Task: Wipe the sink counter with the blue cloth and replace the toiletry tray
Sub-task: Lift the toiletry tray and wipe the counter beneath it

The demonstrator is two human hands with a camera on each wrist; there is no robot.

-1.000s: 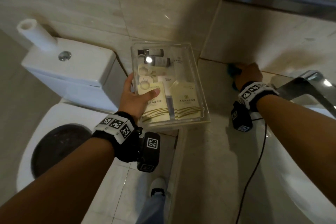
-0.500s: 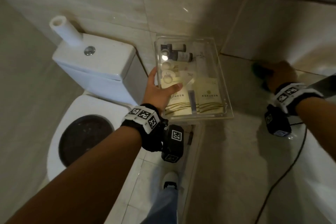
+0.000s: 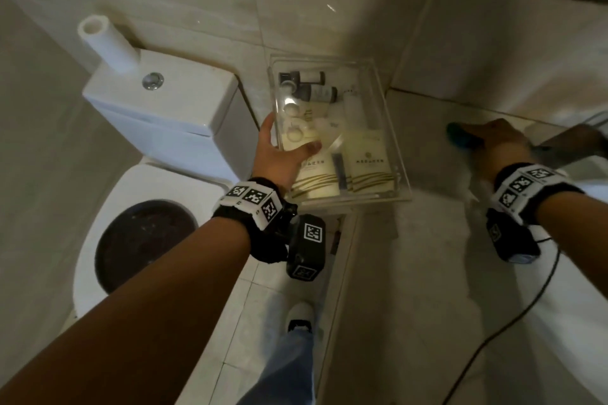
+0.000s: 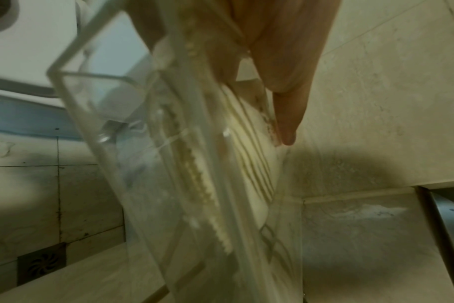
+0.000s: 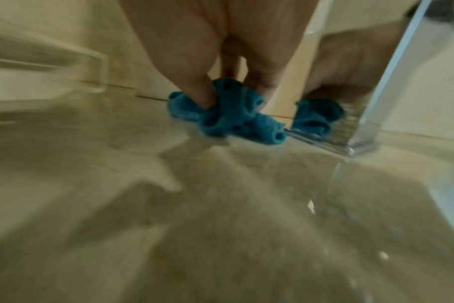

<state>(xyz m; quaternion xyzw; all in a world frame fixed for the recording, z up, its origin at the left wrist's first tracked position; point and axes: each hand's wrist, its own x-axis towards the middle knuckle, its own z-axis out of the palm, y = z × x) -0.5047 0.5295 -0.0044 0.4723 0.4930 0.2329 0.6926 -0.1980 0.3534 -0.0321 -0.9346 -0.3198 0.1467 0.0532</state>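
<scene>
A person's left hand (image 3: 283,158) holds a clear toiletry tray (image 3: 388,128) by its left wall, thumb curled over the rim inside and fingers underneath, lifting it above the left edge of the sink counter (image 3: 411,273), part of it hanging out beyond that edge next to the toilet (image 3: 158,128). Small dark bottles (image 3: 316,92) lie at the tray's far end, round white caps (image 3: 292,122) along its left side and two cream packets (image 3: 368,168) at the near end. To the right, near the back wall, the right hand (image 3: 496,141) presses a bunched blue cloth (image 5: 231,114) onto the counter top, its fingers curled down into the folds, just beside the shiny base of the tap (image 5: 376,114), which mirrors both cloth and hand. A white paper roll (image 3: 105,43) lies on the far left corner of the toilet tank, and a floor drain (image 4: 42,264) shows in the tiles below. The right wrist view is blurred
</scene>
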